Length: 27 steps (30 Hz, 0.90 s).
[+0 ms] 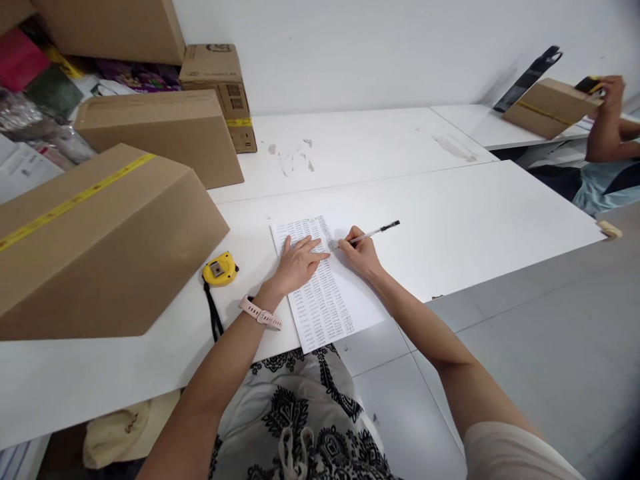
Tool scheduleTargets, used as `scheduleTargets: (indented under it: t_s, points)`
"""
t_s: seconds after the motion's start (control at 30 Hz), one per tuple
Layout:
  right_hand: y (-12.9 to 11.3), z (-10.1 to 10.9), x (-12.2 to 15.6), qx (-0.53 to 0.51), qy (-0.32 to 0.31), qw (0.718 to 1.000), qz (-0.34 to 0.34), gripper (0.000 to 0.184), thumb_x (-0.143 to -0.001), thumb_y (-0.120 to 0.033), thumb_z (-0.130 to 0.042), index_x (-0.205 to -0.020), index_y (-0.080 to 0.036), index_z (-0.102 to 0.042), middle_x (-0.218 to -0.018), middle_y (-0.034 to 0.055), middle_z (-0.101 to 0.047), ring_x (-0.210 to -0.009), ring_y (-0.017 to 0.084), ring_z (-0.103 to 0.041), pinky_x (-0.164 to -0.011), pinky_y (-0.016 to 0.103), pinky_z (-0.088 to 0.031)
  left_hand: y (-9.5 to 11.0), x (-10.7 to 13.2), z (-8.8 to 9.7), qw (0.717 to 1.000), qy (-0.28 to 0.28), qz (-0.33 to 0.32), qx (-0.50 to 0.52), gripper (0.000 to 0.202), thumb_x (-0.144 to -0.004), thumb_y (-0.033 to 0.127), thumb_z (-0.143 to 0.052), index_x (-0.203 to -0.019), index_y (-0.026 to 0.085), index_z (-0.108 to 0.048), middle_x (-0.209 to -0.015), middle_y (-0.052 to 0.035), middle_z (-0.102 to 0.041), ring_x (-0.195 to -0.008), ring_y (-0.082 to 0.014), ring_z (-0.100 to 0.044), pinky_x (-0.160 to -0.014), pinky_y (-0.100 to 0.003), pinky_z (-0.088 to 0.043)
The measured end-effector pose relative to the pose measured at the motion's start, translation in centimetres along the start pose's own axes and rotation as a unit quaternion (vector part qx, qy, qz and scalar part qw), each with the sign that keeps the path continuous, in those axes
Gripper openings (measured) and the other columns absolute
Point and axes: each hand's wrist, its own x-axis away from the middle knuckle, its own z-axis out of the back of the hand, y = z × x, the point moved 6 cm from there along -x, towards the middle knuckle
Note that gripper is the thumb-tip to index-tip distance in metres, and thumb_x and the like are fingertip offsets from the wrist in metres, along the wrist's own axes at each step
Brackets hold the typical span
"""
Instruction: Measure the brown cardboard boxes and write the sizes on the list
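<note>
A printed sheet of paper (pixel 327 300) full of small rows of figures lies on the white table (pixel 450 227) in front of me. My left hand (pixel 296 263) rests flat on the sheet with fingers stretched out, a pale pink watch on its wrist. My right hand (pixel 361 252) is closed on a pen (pixel 375 233), whose tip touches the upper right part of the sheet. A yellow tape measure (pixel 219 269) with a black strap lies on the table just left of my left hand.
Large cardboard boxes (pixel 100 240) (pixel 165 130) with yellow tape stand at the left, a smaller box (pixel 223 90) behind them. At the far right another person's hand (pixel 607 90) holds something on a cardboard box (pixel 547 107). Grey floor lies to my right.
</note>
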Motion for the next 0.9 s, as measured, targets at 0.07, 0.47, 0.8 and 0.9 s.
scheduleTargets:
  t_s: [0.07,0.47,0.8,0.9]
  points:
    - [0.04,0.0,-0.02,-0.002,0.001,1.0,-0.001,0.021,-0.074,-0.028,-0.061,-0.064,-0.024,-0.042,-0.057,-0.0065,-0.038,-0.057,0.011,-0.034,-0.055,0.029,-0.027,0.0,0.0,0.0,1.0,-0.002,0.001,0.001,0.041,-0.102,0.015,-0.044,-0.129,0.033,-0.069,-0.156,-0.0045,-0.05,-0.149,-0.0275,-0.036,-0.122,-0.066,-0.016]
    - [0.39,0.19,-0.06,0.006,-0.006,1.0,-0.008,0.024,-0.075,-0.028,-0.062,-0.065,-0.023,-0.041,-0.058,-0.006,-0.038,-0.058,0.012,-0.035,-0.055,0.028,-0.028,0.13,-0.04,0.15,1.0,-0.006,0.004,0.006,0.041,-0.102,0.016,-0.044,-0.129,0.033,-0.069,-0.156,-0.0048,-0.049,-0.15,-0.0278,-0.036,-0.122,-0.066,-0.015]
    - [0.04,0.05,-0.02,0.0,-0.01,1.0,0.002,0.023,-0.075,-0.028,-0.062,-0.064,-0.023,-0.042,-0.058,-0.0062,-0.039,-0.057,0.011,-0.035,-0.055,0.028,-0.028,0.15,-0.03,0.16,1.0,-0.01,0.008,0.004,0.042,-0.103,0.017,-0.041,-0.131,0.033,-0.068,-0.157,-0.004,-0.048,-0.15,-0.0271,-0.035,-0.122,-0.065,-0.015]
    - [0.1,0.01,-0.03,0.004,-0.014,1.0,0.003,0.023,-0.074,-0.028,-0.062,-0.063,-0.023,-0.042,-0.058,-0.0063,-0.039,-0.057,0.011,-0.035,-0.055,0.028,-0.028,0.29,-0.01,0.33,1.0,-0.017,0.012,0.003,0.042,-0.103,0.017,-0.041,-0.131,0.033,-0.068,-0.157,-0.004,-0.048,-0.151,-0.0266,-0.034,-0.122,-0.065,-0.014]
